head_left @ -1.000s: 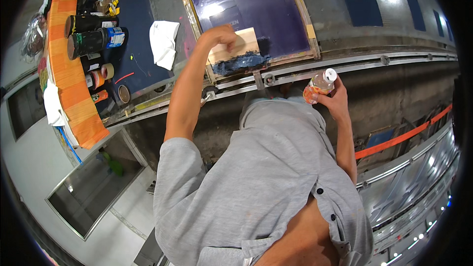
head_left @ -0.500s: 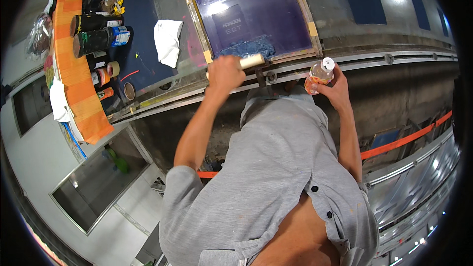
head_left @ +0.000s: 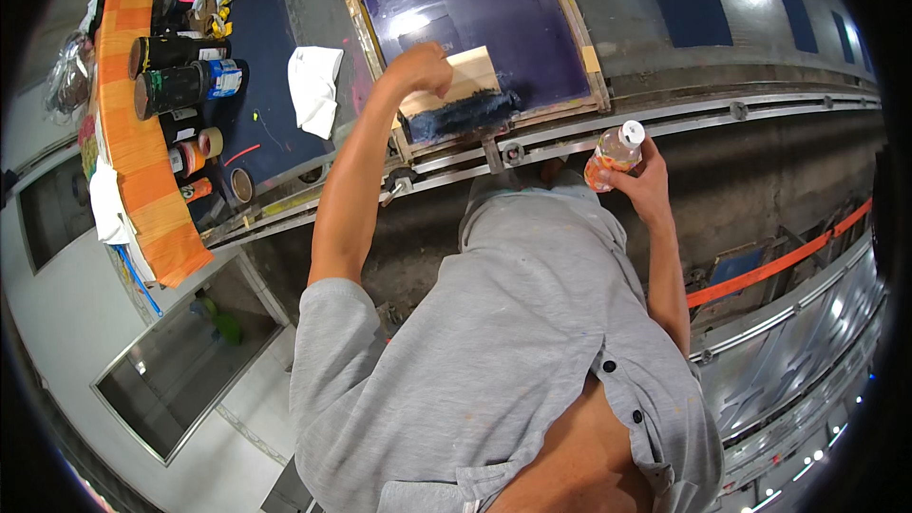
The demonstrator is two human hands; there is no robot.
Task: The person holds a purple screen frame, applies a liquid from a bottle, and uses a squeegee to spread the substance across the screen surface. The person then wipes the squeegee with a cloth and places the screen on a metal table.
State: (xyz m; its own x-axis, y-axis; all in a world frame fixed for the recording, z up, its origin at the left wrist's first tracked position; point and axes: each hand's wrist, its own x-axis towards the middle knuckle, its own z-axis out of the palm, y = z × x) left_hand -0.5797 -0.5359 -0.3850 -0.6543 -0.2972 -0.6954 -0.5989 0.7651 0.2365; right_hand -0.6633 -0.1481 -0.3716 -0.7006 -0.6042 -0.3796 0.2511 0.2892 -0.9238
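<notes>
My left hand [head_left: 425, 66] grips a pale wooden squeegee [head_left: 470, 71] over the near end of a purple printing screen [head_left: 494, 0] in a taped frame. Dark blue ink [head_left: 461, 116] lies in a thick band along the squeegee's lower edge. My right hand [head_left: 638, 180] is closed round a small clear bottle [head_left: 615, 154] with an orange label and white top, held beside the metal rail [head_left: 684, 106] at the right of the screen.
Left of the screen lie a folded white cloth [head_left: 313, 90], several dark ink containers [head_left: 171, 90], tape rolls [head_left: 209, 142] and an orange checked board [head_left: 147, 190]. Dark blue panels [head_left: 684, 5] sit on the grey surface at right. An orange band [head_left: 769, 266] runs lower right.
Half a second ago my left hand and squeegee were lower, off the screen's near edge; they have moved up onto the ink, much as one second ago. The bottle has barely shifted.
</notes>
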